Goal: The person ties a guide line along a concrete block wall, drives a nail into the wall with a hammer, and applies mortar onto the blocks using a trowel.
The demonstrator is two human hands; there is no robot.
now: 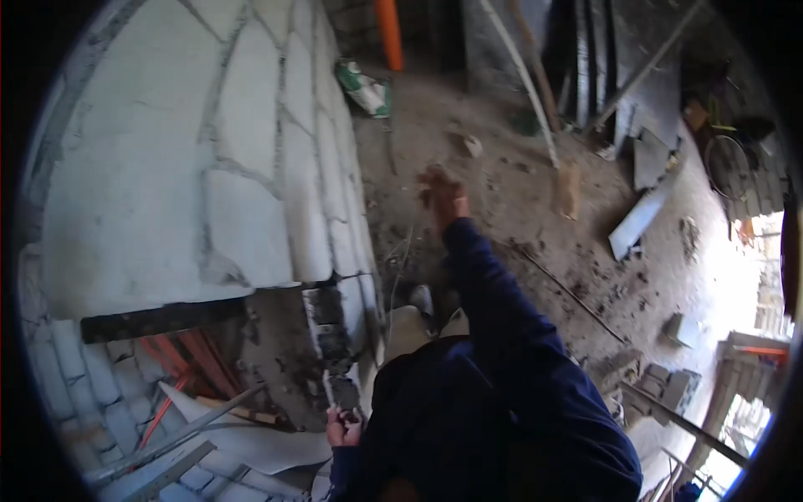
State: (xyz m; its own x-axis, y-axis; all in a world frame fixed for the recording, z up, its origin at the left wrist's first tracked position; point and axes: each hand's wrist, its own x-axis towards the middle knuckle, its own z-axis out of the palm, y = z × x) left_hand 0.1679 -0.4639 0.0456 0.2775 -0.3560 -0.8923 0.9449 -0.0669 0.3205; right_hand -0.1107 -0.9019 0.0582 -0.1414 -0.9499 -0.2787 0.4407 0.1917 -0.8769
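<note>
the right hand (442, 192), blurred, reaches out over the dirt floor (510, 217) with its fingers spread and nothing visible in its grip. the left hand (345, 427) is low beside the body, fingers curled at the rough wall edge (343, 393), where grey mortar shows; whether it pinches anything there i cannot tell. that edge stands just beside the person's body, at the side of an opening in the pale block wall (167, 184). a green and white sack (365, 89) lies near the wall's far end, close to an orange pipe (388, 33).
</note>
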